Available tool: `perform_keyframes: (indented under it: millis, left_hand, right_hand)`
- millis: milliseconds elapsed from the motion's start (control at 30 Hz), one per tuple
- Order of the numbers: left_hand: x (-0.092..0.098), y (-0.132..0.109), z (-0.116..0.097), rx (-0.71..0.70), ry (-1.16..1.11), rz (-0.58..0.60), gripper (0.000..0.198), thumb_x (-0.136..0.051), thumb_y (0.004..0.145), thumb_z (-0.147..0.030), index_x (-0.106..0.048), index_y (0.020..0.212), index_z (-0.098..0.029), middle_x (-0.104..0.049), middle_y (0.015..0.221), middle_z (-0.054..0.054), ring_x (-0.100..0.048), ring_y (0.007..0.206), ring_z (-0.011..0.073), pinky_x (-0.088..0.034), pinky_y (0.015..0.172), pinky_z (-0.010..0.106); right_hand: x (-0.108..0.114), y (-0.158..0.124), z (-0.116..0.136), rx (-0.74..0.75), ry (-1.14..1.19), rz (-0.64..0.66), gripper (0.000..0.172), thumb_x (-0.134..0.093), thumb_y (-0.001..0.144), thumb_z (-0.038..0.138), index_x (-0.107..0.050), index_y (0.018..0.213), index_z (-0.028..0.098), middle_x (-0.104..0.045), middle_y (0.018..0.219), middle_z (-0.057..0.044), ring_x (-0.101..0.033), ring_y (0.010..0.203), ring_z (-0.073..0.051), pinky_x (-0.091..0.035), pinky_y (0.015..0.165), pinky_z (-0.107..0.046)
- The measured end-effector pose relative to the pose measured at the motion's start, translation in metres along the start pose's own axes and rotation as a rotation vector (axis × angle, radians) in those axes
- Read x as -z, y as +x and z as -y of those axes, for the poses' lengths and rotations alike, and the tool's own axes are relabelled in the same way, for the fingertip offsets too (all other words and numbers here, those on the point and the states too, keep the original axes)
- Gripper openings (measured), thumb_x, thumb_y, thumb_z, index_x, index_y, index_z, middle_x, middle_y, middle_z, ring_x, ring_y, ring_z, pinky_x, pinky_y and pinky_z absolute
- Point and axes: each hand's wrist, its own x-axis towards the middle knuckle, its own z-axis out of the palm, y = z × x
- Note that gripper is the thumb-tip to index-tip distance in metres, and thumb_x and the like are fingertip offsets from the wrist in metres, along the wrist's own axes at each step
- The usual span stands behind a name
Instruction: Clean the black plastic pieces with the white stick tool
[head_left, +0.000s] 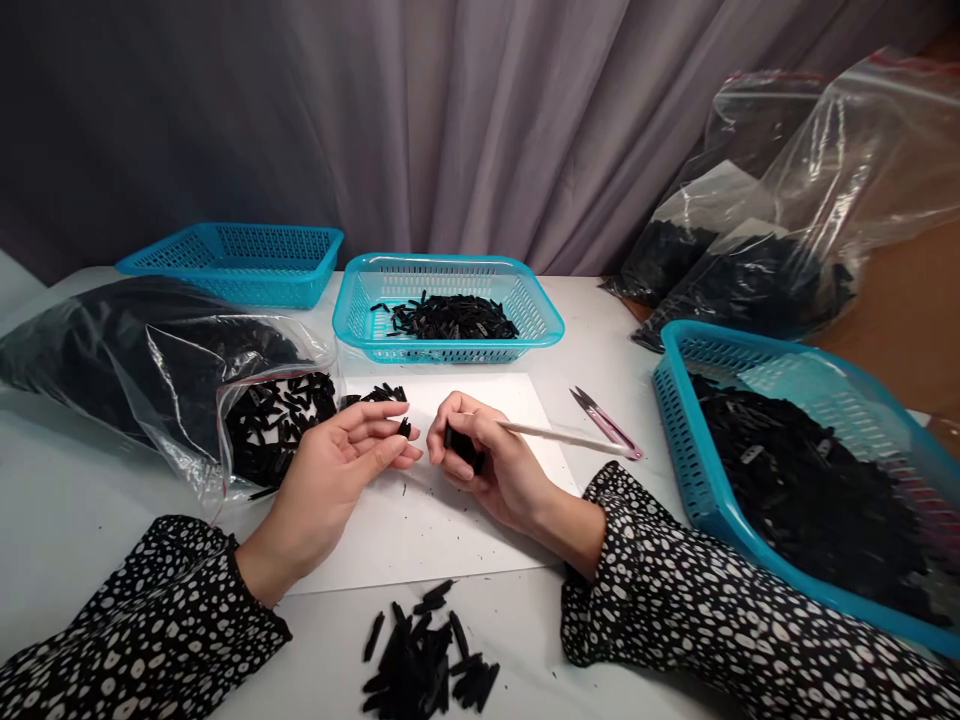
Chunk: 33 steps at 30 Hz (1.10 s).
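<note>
My right hand point(491, 460) rests on a white sheet of paper point(420, 520), fingers curled around a small black plastic piece point(463, 446) and a thin white stick point(555, 436) that points right. My left hand point(341, 470) lies beside it, palm turned inward, fingers stretched toward the right hand, with a tiny black piece point(405, 428) at its fingertips. A small pile of black pieces point(427, 655) lies near the table's front edge between my spotted sleeves.
An open plastic bag of black pieces point(274, 420) lies at left. Three blue baskets stand around: an empty-looking one point(232, 262) far left, one point(446, 305) with some pieces behind the paper, a full one point(787, 470) at right. Pink thread snips point(607, 425) lie right of the paper. More bags point(757, 260) sit far right.
</note>
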Motion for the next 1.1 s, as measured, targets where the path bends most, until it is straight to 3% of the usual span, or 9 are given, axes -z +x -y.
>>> perform_keyframes:
  millis: [133, 300, 667, 867, 1100]
  left_hand:
    - [-0.003, -0.004, -0.002, 0.047, -0.081, 0.011, 0.027, -0.085, 0.070, -0.026, -0.074, 0.093, -0.018, -0.077, 0.074, 0.000, -0.074, 0.069, 0.0151, -0.061, 0.073, 0.027]
    - [-0.003, -0.005, -0.003, 0.033, -0.080, 0.064, 0.023, -0.086, 0.072, -0.024, -0.074, 0.090, -0.019, -0.077, 0.070, 0.000, -0.073, 0.065, 0.0135, -0.059, 0.064, 0.022]
    - [-0.006, -0.006, -0.011, 0.150, -0.229, 0.020, 0.040, -0.095, 0.059, -0.035, -0.074, 0.087, -0.017, -0.077, 0.068, 0.000, -0.073, 0.061, 0.0114, -0.057, 0.060, 0.016]
    - [-0.004, -0.006, -0.009, 0.114, -0.208, 0.008, 0.040, -0.092, 0.065, -0.039, -0.073, 0.092, -0.016, -0.078, 0.070, 0.003, -0.073, 0.063, 0.0125, -0.057, 0.059, 0.017]
    - [-0.005, -0.008, -0.010, 0.061, -0.145, -0.002, 0.032, -0.090, 0.069, -0.035, -0.070, 0.086, -0.016, -0.079, 0.072, 0.002, -0.074, 0.064, 0.0137, -0.058, 0.061, 0.020]
  right_hand:
    - [-0.003, 0.000, -0.001, 0.020, -0.068, -0.039, 0.030, -0.070, 0.085, 0.044, -0.057, 0.076, 0.018, -0.062, 0.064, 0.002, -0.030, 0.043, -0.005, -0.015, 0.040, -0.020]
    - [-0.003, 0.003, -0.007, 0.003, -0.117, 0.012, 0.033, -0.084, 0.075, 0.044, -0.067, 0.082, 0.017, -0.058, 0.058, 0.004, -0.033, 0.043, -0.005, -0.020, 0.040, -0.021]
    - [0.000, 0.002, -0.005, -0.017, -0.062, -0.025, 0.035, -0.088, 0.071, 0.042, -0.065, 0.072, 0.015, -0.059, 0.054, 0.004, -0.027, 0.040, -0.002, -0.016, 0.039, -0.020]
    - [-0.003, 0.001, 0.002, -0.042, -0.026, -0.076, 0.035, -0.090, 0.067, 0.040, -0.074, 0.085, 0.015, -0.057, 0.055, 0.005, -0.028, 0.042, -0.003, -0.011, 0.041, -0.022]
    - [-0.003, 0.000, 0.002, -0.041, -0.014, -0.060, 0.033, -0.088, 0.069, 0.039, -0.074, 0.087, 0.015, -0.057, 0.057, 0.005, -0.027, 0.043, -0.002, -0.011, 0.042, -0.022]
